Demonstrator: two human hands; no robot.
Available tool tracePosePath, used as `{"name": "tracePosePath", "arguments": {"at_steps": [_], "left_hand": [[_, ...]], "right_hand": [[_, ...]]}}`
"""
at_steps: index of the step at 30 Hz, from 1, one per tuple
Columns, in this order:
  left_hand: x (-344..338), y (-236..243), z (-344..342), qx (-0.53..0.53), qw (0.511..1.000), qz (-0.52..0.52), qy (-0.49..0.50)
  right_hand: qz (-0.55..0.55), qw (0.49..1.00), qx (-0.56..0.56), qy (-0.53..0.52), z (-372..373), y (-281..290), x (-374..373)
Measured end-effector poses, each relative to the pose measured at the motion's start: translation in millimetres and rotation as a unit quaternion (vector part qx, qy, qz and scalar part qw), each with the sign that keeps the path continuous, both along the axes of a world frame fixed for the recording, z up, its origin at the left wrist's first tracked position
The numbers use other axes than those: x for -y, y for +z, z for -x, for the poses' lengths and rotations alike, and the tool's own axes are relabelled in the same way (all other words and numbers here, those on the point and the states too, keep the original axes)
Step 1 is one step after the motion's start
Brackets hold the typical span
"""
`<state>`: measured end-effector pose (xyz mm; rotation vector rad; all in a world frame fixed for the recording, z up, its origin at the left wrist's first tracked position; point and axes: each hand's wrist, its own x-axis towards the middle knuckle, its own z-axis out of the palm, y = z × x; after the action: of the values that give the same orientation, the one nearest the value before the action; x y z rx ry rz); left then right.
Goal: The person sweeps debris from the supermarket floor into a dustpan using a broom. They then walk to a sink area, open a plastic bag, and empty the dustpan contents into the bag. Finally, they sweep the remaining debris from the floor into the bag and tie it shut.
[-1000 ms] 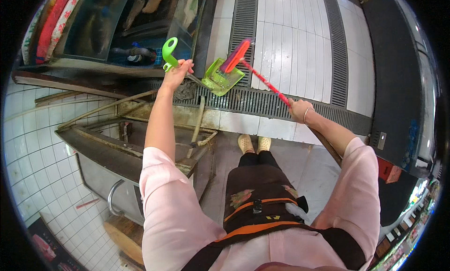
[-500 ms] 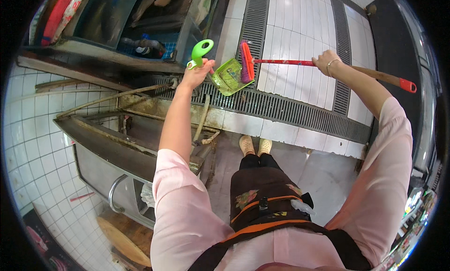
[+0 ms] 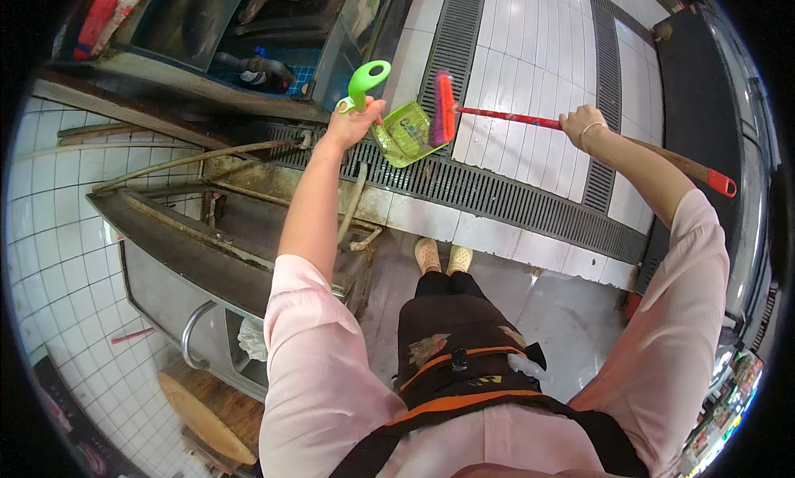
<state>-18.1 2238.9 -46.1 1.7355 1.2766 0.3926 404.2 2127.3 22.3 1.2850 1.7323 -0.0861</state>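
My left hand (image 3: 356,124) is closed round the handle of a green dustpan (image 3: 406,135), below its looped green top. The pan is held over the dark floor grating, its tray facing up toward me. In my right hand (image 3: 583,125) is the red shaft of a broom (image 3: 505,115), gripped partway along; its wooden end with a red cap points out to the right. The broom's orange head with purple bristles (image 3: 439,118) is at the right side of the dustpan. Whether the bristles touch the tray, I cannot tell.
A raised white-tiled floor (image 3: 522,72) with slotted drain gratings (image 3: 497,190) lies ahead of my feet. Glass tanks (image 3: 186,23) stand at the upper left. Nearer on the left are a metal cabinet (image 3: 166,292), pipes and a round wooden board (image 3: 203,416). A dark unit (image 3: 704,89) borders the right.
Both hands have shifted slightly to the right in the picture with the dustpan and broom. The broom head is tilted a little differently. Both grips are unchanged.
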Motion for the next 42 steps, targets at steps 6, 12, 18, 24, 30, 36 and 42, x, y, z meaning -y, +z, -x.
{"name": "tracePosePath", "arguments": {"at_steps": [6, 12, 18, 24, 30, 36, 42], "left_hand": [[2, 6, -5, 0.014, 1.000, 0.018, -0.005], [7, 17, -16, -0.012, 1.000, 0.028, -0.007], [7, -1, -8, 0.002, 1.000, -0.026, 0.001], [10, 5, -9, 0.002, 1.000, -0.026, -0.006], [12, 8, -13, -0.041, 0.999, -0.031, -0.009], [8, 2, -16, -0.018, 1.000, -0.007, -0.001], [9, 0, -15, -0.023, 0.999, -0.024, 0.008]], "right_hand": [[0.016, 0.995, -0.054, -0.086, -4, 50, 14], [0.050, 0.990, -0.122, -0.041, 51, -3, 26], [0.010, 1.000, -0.027, -0.009, 17, -2, 13], [0.011, 0.998, -0.006, -0.059, 7, 42, 5], [0.052, 0.994, -0.086, -0.049, 41, 31, 12], [0.037, 0.990, -0.115, -0.075, 75, -15, 34], [-0.018, 0.999, -0.020, -0.032, 9, 21, 31]]}}
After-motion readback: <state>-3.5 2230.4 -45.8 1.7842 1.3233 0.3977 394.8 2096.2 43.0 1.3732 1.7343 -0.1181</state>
